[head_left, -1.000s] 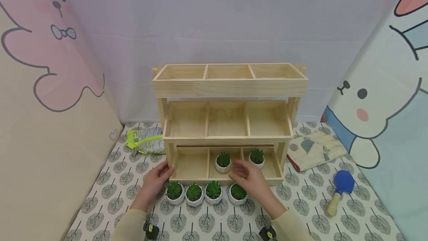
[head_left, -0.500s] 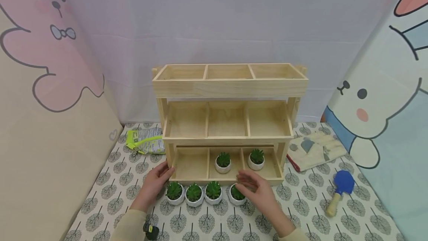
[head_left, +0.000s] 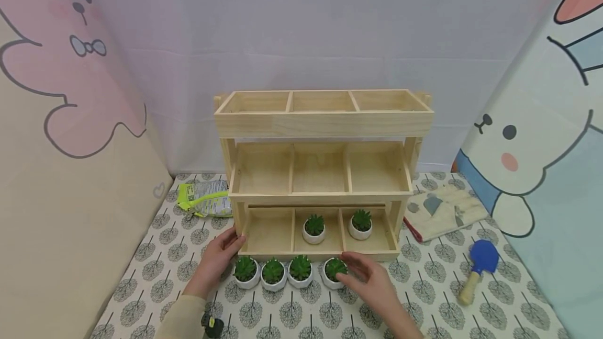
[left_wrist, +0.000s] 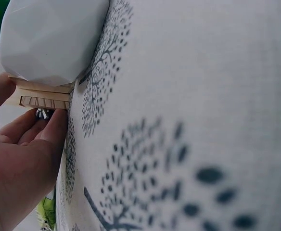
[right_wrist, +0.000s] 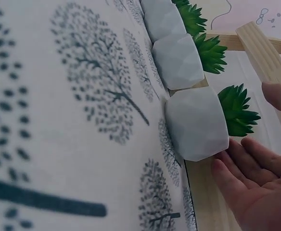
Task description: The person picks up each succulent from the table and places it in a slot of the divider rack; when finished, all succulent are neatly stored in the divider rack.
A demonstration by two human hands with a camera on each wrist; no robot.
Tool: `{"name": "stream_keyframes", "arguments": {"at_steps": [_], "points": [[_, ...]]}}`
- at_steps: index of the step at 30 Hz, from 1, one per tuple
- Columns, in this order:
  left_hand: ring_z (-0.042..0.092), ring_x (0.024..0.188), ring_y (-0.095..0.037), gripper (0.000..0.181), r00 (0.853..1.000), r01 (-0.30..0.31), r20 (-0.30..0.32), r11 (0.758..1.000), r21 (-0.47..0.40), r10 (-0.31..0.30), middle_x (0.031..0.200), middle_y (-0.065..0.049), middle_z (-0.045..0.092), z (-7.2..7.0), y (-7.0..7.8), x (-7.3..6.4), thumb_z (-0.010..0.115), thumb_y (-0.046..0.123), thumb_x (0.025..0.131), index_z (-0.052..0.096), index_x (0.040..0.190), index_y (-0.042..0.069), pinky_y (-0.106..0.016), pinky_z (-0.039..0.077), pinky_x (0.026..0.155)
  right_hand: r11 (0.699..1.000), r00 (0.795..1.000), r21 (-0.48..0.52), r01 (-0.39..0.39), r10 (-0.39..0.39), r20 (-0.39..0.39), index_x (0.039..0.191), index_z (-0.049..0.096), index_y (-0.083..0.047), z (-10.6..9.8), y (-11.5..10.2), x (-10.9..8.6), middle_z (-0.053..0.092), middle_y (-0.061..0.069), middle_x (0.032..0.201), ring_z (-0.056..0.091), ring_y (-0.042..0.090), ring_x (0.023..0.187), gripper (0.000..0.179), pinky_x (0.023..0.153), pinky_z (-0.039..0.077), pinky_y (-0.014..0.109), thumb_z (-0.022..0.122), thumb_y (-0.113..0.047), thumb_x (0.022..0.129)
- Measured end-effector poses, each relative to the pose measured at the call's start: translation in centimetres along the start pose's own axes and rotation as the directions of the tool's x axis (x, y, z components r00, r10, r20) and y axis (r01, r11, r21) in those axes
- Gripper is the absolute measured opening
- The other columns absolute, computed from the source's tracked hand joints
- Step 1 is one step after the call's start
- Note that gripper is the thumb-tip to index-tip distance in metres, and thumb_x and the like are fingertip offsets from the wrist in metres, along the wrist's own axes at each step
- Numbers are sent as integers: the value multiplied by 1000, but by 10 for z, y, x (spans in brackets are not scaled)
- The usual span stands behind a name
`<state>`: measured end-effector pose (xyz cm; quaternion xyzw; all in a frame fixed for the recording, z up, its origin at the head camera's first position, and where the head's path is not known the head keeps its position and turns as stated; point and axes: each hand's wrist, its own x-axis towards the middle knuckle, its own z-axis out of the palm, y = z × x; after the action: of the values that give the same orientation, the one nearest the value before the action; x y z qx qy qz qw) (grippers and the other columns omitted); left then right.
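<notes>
Risk, then: what does the head view tell you?

My right hand (head_left: 372,279) is spread wide at the rightmost pot (head_left: 330,282), thumb by its succulent (head_left: 333,266), fingers toward the rack (head_left: 325,125). That pot stands on the tablecloth (head_left: 254,300), just in front of the rack. Hurry in, and my fingers could shove it against the wood.

And the others?

There's a row of three pots (head_left: 272,276) to its left, set close together. In the bottom tier (head_left: 268,234), one pot (head_left: 313,233) sits in the middle compartment and a second pot (head_left: 360,231) in the right one. A careless sideways nudge could knock the rightmost pot into the row.

Left wrist view?

My left hand (left_wrist: 27,154) has a narrow hold on the rack's end, thumb on one side, fingers on the other. The leftmost pot (left_wrist: 54,38) is just beside my thumb. If I pulled the rack forward, I might push that row askew.

Right wrist view?

Nothing held; thumb and fingers are well apart. Whether a fingertip touches the rightmost pot, I can't tell. My thumb sits nearer leaf height, so closing there could catch leaves instead of pot, and the plant might pull loose.
</notes>
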<state>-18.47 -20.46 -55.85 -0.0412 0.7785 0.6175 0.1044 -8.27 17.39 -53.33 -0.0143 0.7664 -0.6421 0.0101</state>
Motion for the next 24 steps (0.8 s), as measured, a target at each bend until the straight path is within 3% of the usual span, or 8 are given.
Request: {"name": "stream_keyframes", "arguments": {"at_steps": [11,24], "points": [[48,142,-39,67,1000,6,-7,1000,-9,-6,159,-22,43,1,1,0,66,32,105,39,161,4,-47,45,114,997,997,-35,-74,75,16,135,65,-1,-1,14,-2,62,17,140,58,39,132,59,109,49,30,91,-13,83],[44,144,-42,68,1000,-13,20,1000,-17,13,161,-27,38,0,3,-4,64,29,107,35,161,0,-50,43,116,989,993,-137,-62,75,89,136,65,-4,2,16,4,61,20,139,60,41,129,66,105,53,31,94,-24,80]]}}
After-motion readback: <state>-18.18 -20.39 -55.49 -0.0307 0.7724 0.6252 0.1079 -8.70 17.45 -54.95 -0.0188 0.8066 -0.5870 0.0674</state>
